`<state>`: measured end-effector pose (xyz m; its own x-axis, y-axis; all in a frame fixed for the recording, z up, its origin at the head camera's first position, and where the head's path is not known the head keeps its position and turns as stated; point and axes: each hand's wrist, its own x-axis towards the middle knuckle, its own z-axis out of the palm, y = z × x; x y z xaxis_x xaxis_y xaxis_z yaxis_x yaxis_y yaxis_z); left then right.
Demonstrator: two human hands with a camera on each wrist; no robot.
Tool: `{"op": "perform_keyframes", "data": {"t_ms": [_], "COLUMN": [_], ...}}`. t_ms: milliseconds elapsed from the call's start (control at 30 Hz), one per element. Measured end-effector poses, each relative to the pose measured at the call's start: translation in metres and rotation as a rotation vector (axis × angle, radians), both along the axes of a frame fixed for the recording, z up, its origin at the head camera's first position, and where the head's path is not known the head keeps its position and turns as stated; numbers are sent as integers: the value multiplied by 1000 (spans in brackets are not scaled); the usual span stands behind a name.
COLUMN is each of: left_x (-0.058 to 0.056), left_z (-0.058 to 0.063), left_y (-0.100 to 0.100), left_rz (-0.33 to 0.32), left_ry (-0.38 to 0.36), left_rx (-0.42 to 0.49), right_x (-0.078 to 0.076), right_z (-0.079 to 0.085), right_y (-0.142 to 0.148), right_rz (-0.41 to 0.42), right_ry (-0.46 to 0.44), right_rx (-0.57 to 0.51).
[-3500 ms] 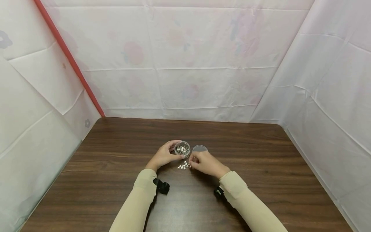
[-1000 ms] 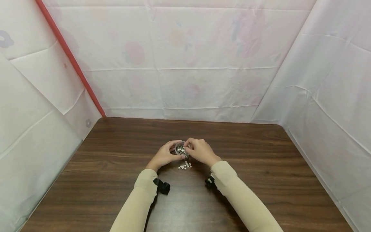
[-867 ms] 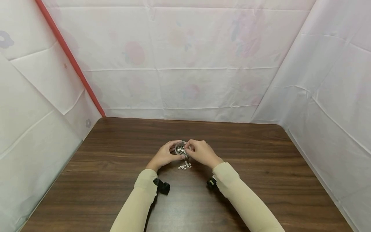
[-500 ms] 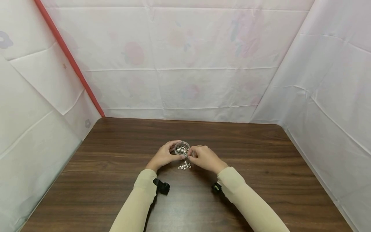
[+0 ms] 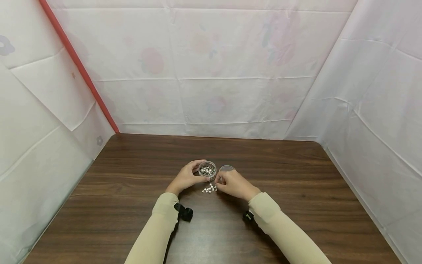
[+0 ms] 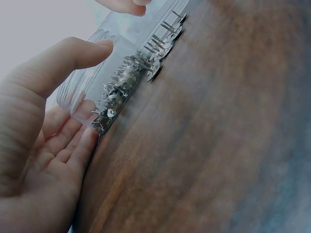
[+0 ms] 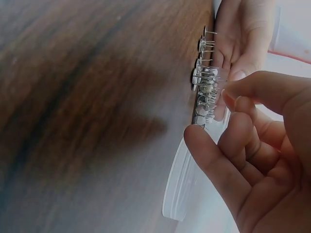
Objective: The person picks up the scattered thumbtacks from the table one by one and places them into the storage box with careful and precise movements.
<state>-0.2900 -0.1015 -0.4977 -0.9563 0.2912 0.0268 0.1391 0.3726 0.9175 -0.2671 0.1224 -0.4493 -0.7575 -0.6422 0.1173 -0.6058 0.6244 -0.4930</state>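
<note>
My left hand (image 5: 187,178) grips a small clear jar (image 6: 77,94) with thumb and fingers around its wall. Silver thumbtacks (image 5: 207,170) fill part of the jar. A small pile of loose thumbtacks (image 7: 204,63) lies on the table just in front of it, several with their pins up. My right hand (image 5: 234,184) is just right of that pile, its fingertips at the pile's edge. In the right wrist view, thumb and forefinger (image 7: 262,87) come together, and I cannot tell whether a thumbtack is between them.
A clear round lid (image 5: 227,168) lies behind my right hand, partly hidden by it. The wooden table (image 5: 148,154) meets white, faintly patterned cloth walls (image 5: 204,102) at the back and sides. A red strip (image 5: 79,66) runs up the left corner.
My right hand was over the jar's mouth a second ago. It has since moved right and toward me, down beside the loose thumbtacks, uncovering the lid. My left hand stays on the jar.
</note>
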Motion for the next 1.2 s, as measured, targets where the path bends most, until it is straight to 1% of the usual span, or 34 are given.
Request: {"op": "perform_keyframes", "data": {"t_ms": [200, 433, 600, 800, 1000, 1200], "left_x": [-1, -1, 0, -1, -1, -2], "left_z": [0, 2, 3, 3, 2, -1], "left_y": [0, 0, 0, 0, 0, -1], "left_rz": [2, 5, 8, 7, 12, 2], "left_ry": [-5, -11, -13, -4, -7, -10], "left_rx": [21, 20, 22, 11, 4, 33], "right_x": [1, 3, 3, 2, 3, 5], "right_z": [-3, -3, -3, -4, -4, -5], "right_y": [1, 2, 2, 2, 2, 1], "right_rz": [45, 67, 84, 77, 74, 68], "right_ry": [8, -6, 3, -1, 21, 14], "right_rx": [24, 24, 30, 47, 58, 65]}}
